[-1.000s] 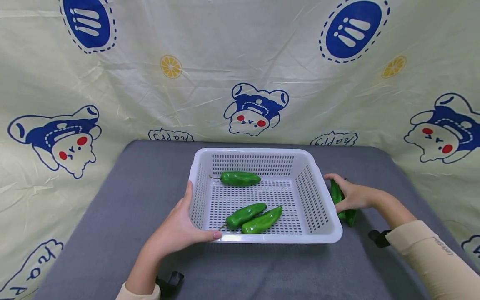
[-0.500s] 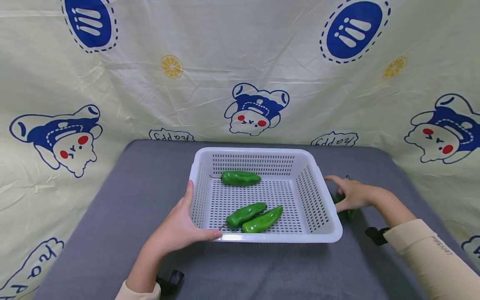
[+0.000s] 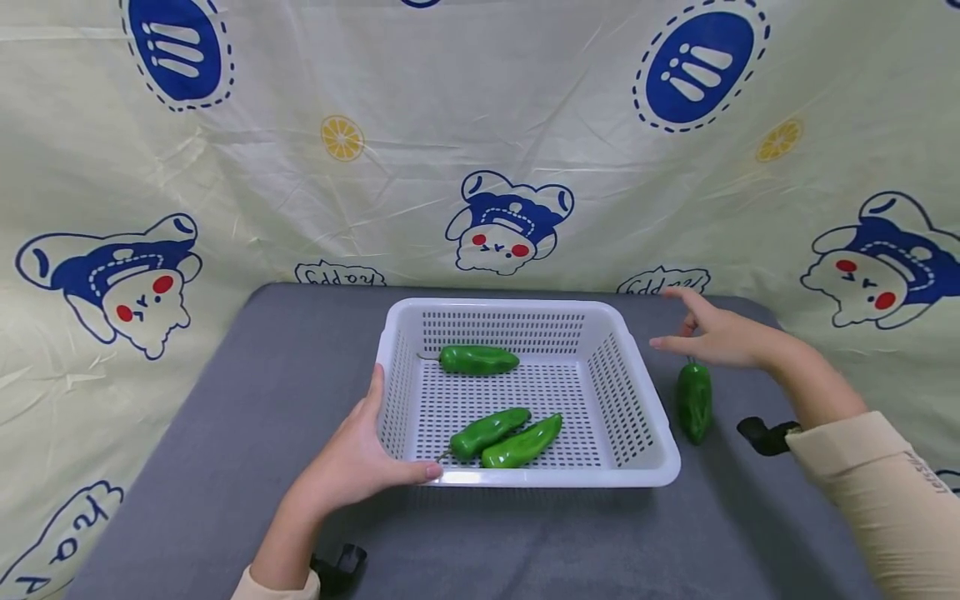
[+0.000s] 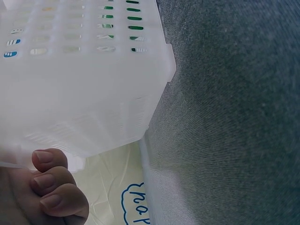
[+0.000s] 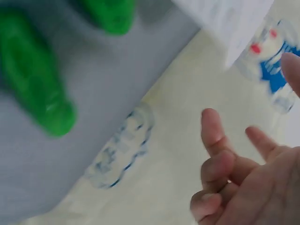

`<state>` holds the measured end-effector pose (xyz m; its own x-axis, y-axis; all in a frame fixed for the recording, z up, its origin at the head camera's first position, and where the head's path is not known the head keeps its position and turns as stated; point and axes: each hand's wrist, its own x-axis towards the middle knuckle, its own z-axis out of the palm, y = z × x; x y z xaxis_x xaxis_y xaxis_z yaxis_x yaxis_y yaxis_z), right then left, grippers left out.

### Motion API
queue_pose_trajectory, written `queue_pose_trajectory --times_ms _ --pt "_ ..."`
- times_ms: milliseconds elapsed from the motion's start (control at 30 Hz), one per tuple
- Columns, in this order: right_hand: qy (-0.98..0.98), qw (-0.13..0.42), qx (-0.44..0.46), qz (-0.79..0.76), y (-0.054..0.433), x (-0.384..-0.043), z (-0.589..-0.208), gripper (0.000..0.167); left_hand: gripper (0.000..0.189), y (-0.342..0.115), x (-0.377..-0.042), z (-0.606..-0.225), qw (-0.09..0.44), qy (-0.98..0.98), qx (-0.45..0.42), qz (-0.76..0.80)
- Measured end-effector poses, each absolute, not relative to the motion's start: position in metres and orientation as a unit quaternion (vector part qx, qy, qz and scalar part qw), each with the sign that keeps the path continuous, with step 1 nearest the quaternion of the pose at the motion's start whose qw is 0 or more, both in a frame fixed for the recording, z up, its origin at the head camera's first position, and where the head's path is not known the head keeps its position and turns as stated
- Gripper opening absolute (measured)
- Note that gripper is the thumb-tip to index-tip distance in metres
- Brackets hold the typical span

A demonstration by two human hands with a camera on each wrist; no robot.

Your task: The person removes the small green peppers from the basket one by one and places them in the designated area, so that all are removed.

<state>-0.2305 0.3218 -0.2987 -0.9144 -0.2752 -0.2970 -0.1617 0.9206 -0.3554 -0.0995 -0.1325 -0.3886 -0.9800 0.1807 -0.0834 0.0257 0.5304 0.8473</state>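
Observation:
A white perforated plastic basket [image 3: 651, 476] stands on the grey table, with three green peppers inside. One pepper [image 3: 480, 360] lies toward the back; a second [image 3: 491, 431] and third [image 3: 522, 442] lie side by side near the front. My left hand [image 3: 360, 458] grips the basket's front left corner, thumb on the front rim; its fingers [image 4: 56, 197] curl under the rim in the left wrist view. Right of the basket, my right hand [image 3: 720, 332] is raised with fingers apart, holding nothing. Below it lies a green pepper [image 3: 694, 402]; the right wrist view shows another pepper [image 5: 112, 14] beside it.
The grey cloth-covered table [image 3: 247, 467] extends around the basket. A pale printed curtain [image 3: 285, 208] hangs behind the table and at both sides. A dark strap piece [image 3: 765, 435] sticks out by the right sleeve, another [image 3: 341, 567] by the left.
My right hand has come up off the peppers beside the basket and moved toward the back, uncovering one there. My left hand and the basket have stayed in place.

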Motion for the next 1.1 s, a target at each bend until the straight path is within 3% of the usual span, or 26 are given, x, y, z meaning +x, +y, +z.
queue_pose_trajectory --times_ms 267,533,800,1100 --pt "0.944 0.225 -0.147 -0.191 0.251 -0.205 -0.292 0.107 0.147 -0.132 -0.098 -0.388 0.083 0.862 0.061 0.497" --pt "0.944 0.242 -0.187 -0.124 0.204 -0.187 -0.303 0.104 0.146 -0.131 -0.098 -0.388 0.076 0.854 0.076 0.509" --pt "0.936 0.293 -0.194 -0.029 0.166 -0.18 -0.314 0.108 0.147 -0.134 -0.098 -0.387 0.075 0.865 0.062 0.492" --pt "0.917 0.356 -0.175 -0.042 0.14 -0.186 -0.338 0.105 0.144 -0.131 -0.097 -0.389 0.079 0.859 0.071 0.501"
